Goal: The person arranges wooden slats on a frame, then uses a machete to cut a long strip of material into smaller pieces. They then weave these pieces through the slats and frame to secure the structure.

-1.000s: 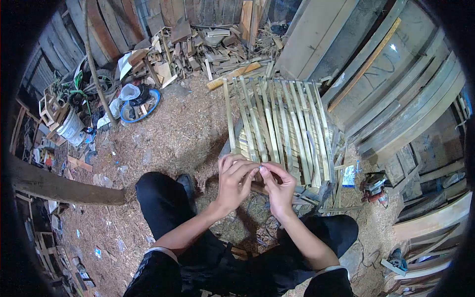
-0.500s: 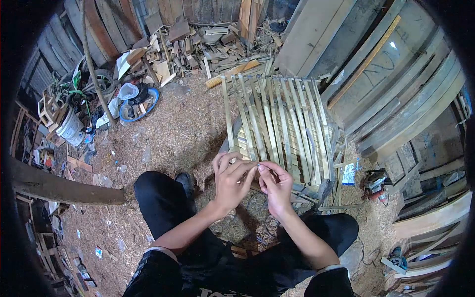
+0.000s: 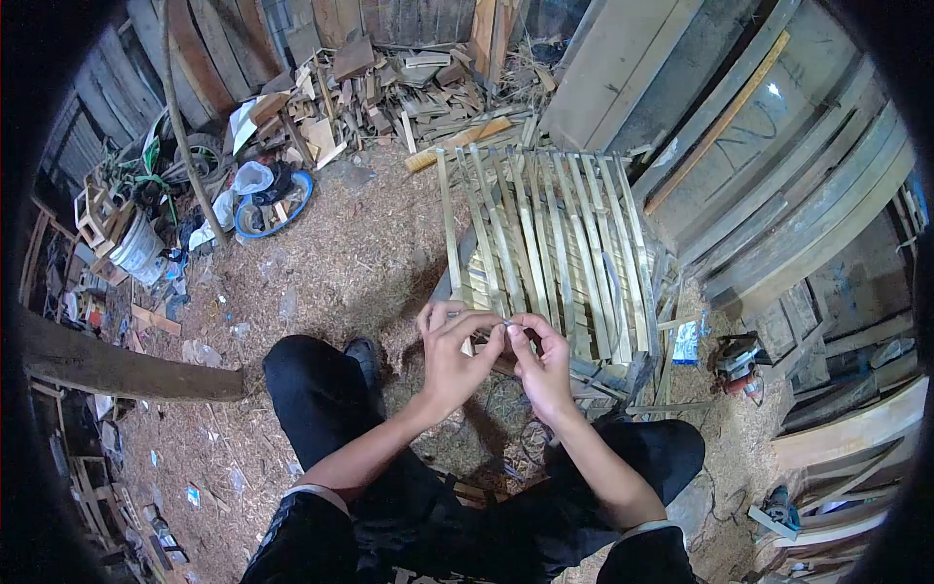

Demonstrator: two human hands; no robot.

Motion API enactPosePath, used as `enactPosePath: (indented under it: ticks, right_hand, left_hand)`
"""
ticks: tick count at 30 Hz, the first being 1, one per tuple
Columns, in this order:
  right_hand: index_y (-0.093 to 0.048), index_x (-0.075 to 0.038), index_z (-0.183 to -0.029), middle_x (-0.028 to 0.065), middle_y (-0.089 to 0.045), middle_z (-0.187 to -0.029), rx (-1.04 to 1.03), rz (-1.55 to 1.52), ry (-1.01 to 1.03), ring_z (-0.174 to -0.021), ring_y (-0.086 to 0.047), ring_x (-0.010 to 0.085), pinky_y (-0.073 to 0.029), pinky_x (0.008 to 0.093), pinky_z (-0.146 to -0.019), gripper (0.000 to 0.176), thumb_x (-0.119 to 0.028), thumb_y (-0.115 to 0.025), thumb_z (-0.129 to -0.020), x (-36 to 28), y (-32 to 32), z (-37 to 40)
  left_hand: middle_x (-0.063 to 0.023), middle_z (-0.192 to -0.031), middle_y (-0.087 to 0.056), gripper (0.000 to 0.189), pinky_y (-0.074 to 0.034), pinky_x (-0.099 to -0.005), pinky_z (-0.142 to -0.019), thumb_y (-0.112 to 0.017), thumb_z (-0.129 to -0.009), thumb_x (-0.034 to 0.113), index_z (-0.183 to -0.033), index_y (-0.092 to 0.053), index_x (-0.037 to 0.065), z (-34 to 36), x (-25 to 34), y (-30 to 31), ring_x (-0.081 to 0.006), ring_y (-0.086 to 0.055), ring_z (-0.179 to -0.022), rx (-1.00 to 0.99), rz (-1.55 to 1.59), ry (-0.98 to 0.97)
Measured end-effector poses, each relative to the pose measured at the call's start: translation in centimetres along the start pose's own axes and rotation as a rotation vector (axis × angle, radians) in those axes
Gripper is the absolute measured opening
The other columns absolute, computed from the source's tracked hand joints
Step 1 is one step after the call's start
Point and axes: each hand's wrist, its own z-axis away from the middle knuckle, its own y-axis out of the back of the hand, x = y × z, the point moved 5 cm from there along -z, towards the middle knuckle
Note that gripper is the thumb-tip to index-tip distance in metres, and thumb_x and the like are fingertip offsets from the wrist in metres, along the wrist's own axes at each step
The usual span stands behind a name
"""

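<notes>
My left hand (image 3: 455, 358) and right hand (image 3: 545, 372), fingertips together, pinch a tiny object (image 3: 507, 324) at the near end of the side-by-side wooden slats (image 3: 584, 253); its degree of completion is indiscernible.

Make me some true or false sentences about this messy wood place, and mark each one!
1. The left hand and right hand are far apart. False: their fingertips meet around a tiny thing, too small to name.
2. The wooden strips lie beyond the hands. True.
3. The trousers are white. False: they are black.
4. Wood scraps are piled near the wall. True.
5. The basin has a blue rim. True.
</notes>
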Motion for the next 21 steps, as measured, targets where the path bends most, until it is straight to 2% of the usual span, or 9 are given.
enactPosePath:
  ticks: [5, 7, 9, 15, 16, 17, 18, 19, 21]
  right_hand:
    - [-0.063, 0.003, -0.110, 0.0045, -0.063, -0.103, -0.037, 0.169, 0.042, -0.095, -0.056, 0.0102, -0.045, 0.0249, -0.084, 0.017, -0.012, -0.061, -0.101, 0.1, 0.3, -0.3]
    - [-0.063, 0.002, -0.110, 0.0044, -0.063, -0.102, -0.039, 0.183, 0.037, -0.094, -0.055, 0.0097, -0.045, 0.0246, -0.083, 0.017, -0.012, -0.061, -0.101, 0.2, 0.6, -0.4]
    - [-0.063, 0.002, -0.110, 0.0043, -0.062, -0.101, -0.048, 0.197, 0.030, -0.094, -0.055, 0.0092, -0.044, 0.0243, -0.082, 0.017, -0.013, -0.060, -0.101, 0.5, 0.6, -0.4]
    - [-0.063, 0.000, -0.109, 0.0001, -0.061, -0.094, -0.053, 0.107, -0.050, -0.083, -0.051, 0.0059, -0.043, 0.0232, -0.074, 0.017, -0.015, -0.059, -0.102, 0.8, 0.4, -0.5]
    - [-0.063, -0.002, -0.110, -0.0040, -0.056, -0.085, -0.061, 0.109, 0.005, -0.072, -0.047, 0.0031, -0.039, 0.0209, -0.063, 0.017, -0.017, -0.060, -0.103, 0.7, 0.2, -0.5]
    - [-0.062, -0.005, -0.111, -0.0082, -0.050, -0.077, -0.069, 0.111, 0.059, -0.062, -0.043, 0.0004, -0.036, 0.0187, -0.053, 0.017, -0.019, -0.060, -0.103, 0.5, 0.1, -0.5]
    - [-0.062, -0.005, -0.111, -0.0082, -0.050, -0.077, -0.072, 0.109, 0.059, -0.062, -0.043, 0.0004, -0.036, 0.0187, -0.053, 0.017, -0.019, -0.060, -0.103, 0.5, 0.0, -0.5]
    - [-0.063, -0.003, -0.111, -0.0053, -0.055, -0.084, -0.081, 0.055, 0.004, -0.071, -0.047, 0.0032, -0.039, 0.0204, -0.062, 0.019, -0.019, -0.061, -0.103, 0.8, 0.0, -0.5]
    - [-0.064, -0.001, -0.111, -0.0023, -0.059, -0.090, -0.088, -0.002, -0.047, -0.080, -0.050, 0.0059, -0.042, 0.0221, -0.071, 0.020, -0.019, -0.061, -0.103, 1.1, 0.0, -0.6]
  left_hand:
    - [-0.0059, -0.096, -0.072, 0.014, -0.037, -0.0376, -0.096, -0.076, -0.085, 0.015, -0.096, -0.076, 0.007, 0.4, -1.1, -0.4, -0.0216, -0.056, -0.098, -0.078, 0.099, 0.174]
    - [-0.0057, -0.095, -0.071, 0.015, -0.039, -0.0341, -0.093, -0.074, -0.090, 0.016, -0.099, -0.076, 0.006, 0.8, -2.4, -1.4, -0.0175, -0.055, -0.099, -0.161, 0.436, 0.359]
    - [-0.0051, -0.096, -0.070, 0.015, -0.041, -0.0322, -0.091, -0.073, -0.091, 0.017, -0.101, -0.076, 0.006, 0.8, -2.8, -1.3, -0.0157, -0.055, -0.100, -0.204, 0.435, 0.354]
    - [-0.0036, -0.099, -0.070, 0.014, -0.040, -0.0325, -0.090, -0.075, -0.090, 0.017, -0.099, -0.075, 0.006, 1.4, -3.9, -2.5, -0.0152, -0.054, -0.101, -0.234, 0.693, 0.574]
    - [-0.0029, -0.100, -0.071, 0.012, -0.038, -0.0343, -0.092, -0.077, -0.088, 0.015, -0.097, -0.075, 0.007, 1.2, -3.7, -2.1, -0.0164, -0.054, -0.102, -0.174, 0.686, 0.587]
    - [-0.0029, -0.100, -0.071, 0.012, -0.038, -0.0343, -0.092, -0.077, -0.088, 0.015, -0.097, -0.075, 0.007, 1.1, -3.4, -1.7, -0.0164, -0.054, -0.102, -0.173, 0.684, 0.588]
    - [-0.0012, -0.100, -0.072, 0.013, -0.035, -0.0360, -0.093, -0.078, -0.086, 0.016, -0.097, -0.076, 0.009, 0.3, -2.3, -0.4, -0.0178, -0.053, -0.100, -0.117, 0.395, 0.354]
    - [0.0004, -0.100, -0.072, 0.014, -0.032, -0.0376, -0.095, -0.079, -0.084, 0.016, -0.096, -0.076, 0.011, -0.2, -1.1, 0.5, -0.0191, -0.053, -0.099, -0.061, 0.104, 0.118]
    - [0.0007, -0.100, -0.072, 0.013, -0.030, -0.0390, -0.096, -0.078, -0.083, 0.016, -0.096, -0.076, 0.012, -0.2, -0.7, 0.5, -0.0204, -0.053, -0.100, -0.024, 0.065, 0.049]
